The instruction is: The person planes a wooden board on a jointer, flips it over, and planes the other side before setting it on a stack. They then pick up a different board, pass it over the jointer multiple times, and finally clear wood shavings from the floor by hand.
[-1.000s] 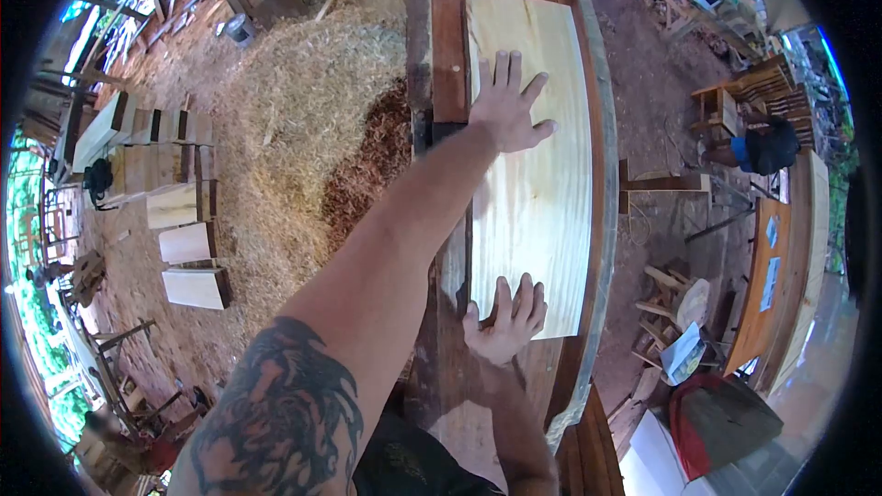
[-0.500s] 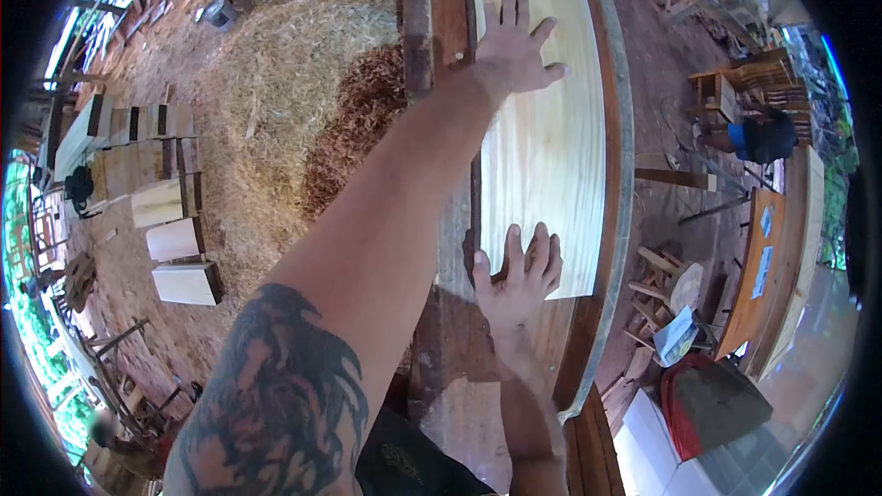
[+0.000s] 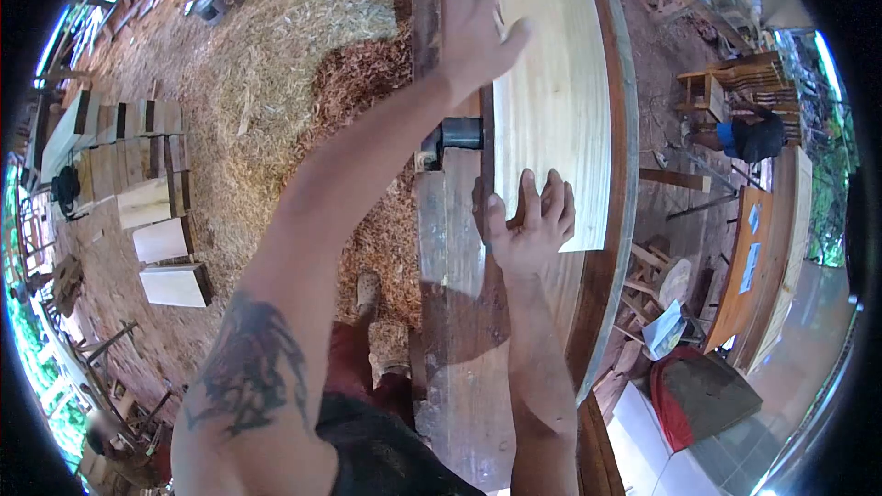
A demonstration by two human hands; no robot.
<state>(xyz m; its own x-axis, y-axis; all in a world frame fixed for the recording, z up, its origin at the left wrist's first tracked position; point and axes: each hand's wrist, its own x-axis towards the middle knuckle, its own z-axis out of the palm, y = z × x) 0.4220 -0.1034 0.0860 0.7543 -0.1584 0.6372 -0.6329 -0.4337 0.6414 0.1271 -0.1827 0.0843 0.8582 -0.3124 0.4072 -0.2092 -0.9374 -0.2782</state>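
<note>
A pale wooden board (image 3: 551, 101) lies lengthwise on a dark wooden bench bed (image 3: 464, 331), between a raised dark strip on its left and a metal-edged rail (image 3: 623, 174) on its right. My left hand (image 3: 482, 32), on the tattooed arm, is at the board's left edge near the far part, fingers apart and holding nothing. Down at the board's near end, my right hand (image 3: 533, 220) rests with spread, bent fingers on the wood, its thumb to the left. A dark cylindrical part (image 3: 461, 133) shows left of the board, below my left forearm.
Wood shavings (image 3: 276, 101) cover the floor on the left, beside cut wooden blocks (image 3: 175, 285). A person (image 3: 758, 136) bends near a wooden bench at the right. Another person (image 3: 115, 441) is at the lower left. Orange boards (image 3: 740, 266) stand at the right.
The board has slid forward with my right hand at its near end. My left hand has moved from the board's top to its left edge. The dark cylindrical part has come into view.
</note>
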